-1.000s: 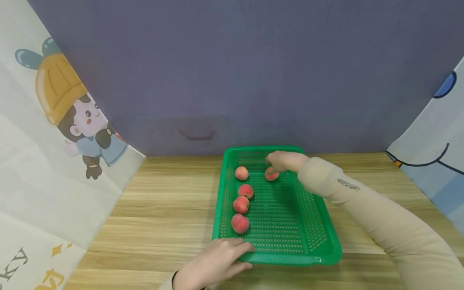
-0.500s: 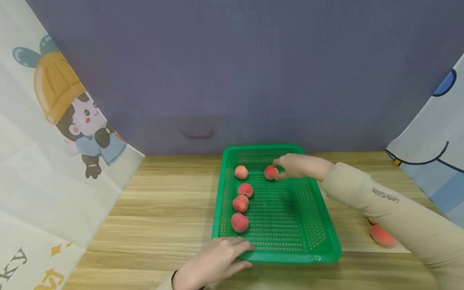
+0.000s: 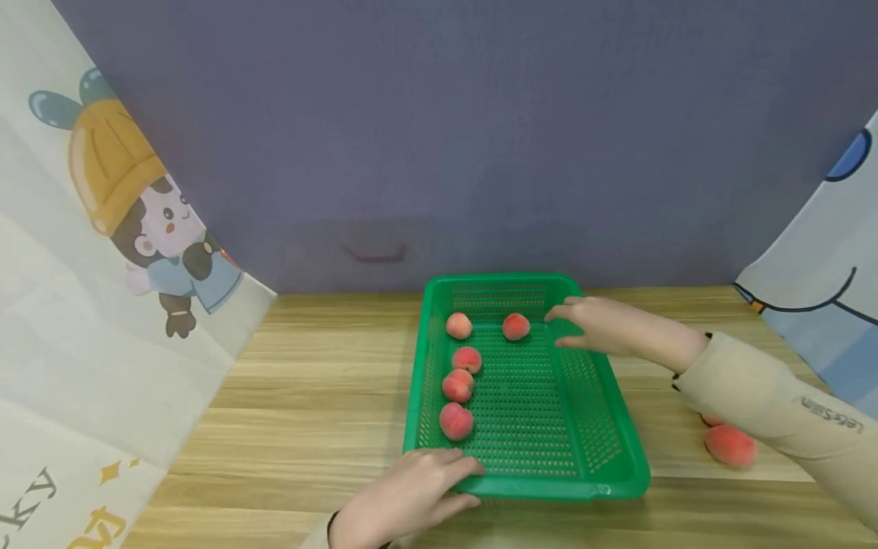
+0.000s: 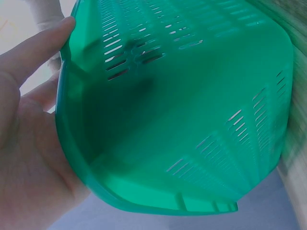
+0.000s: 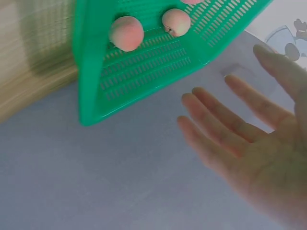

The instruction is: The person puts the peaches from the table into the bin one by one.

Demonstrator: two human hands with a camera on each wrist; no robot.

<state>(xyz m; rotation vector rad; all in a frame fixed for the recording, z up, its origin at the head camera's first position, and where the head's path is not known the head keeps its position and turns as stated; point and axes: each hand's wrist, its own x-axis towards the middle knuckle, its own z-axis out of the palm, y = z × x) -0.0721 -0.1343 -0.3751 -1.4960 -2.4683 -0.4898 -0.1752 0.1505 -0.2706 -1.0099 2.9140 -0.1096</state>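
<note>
The left hand (image 3: 411, 488) grasped the near rim of the green basket (image 3: 535, 488); to its right, two peaches (image 3: 731, 446) lay on the desk (image 3: 309, 396); beyond it, four peaches (image 3: 457, 386) lined the basket; the right hand (image 3: 598, 324), released, hovered over the side, a lone peach (image 3: 516, 326) just left of it.

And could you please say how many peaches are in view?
7: four peaches along the left of the basket, a fifth peach right of the farthest, and two peaches on the table by the right sleeve, one partly covered. More may be hidden behind the sleeve.
</note>
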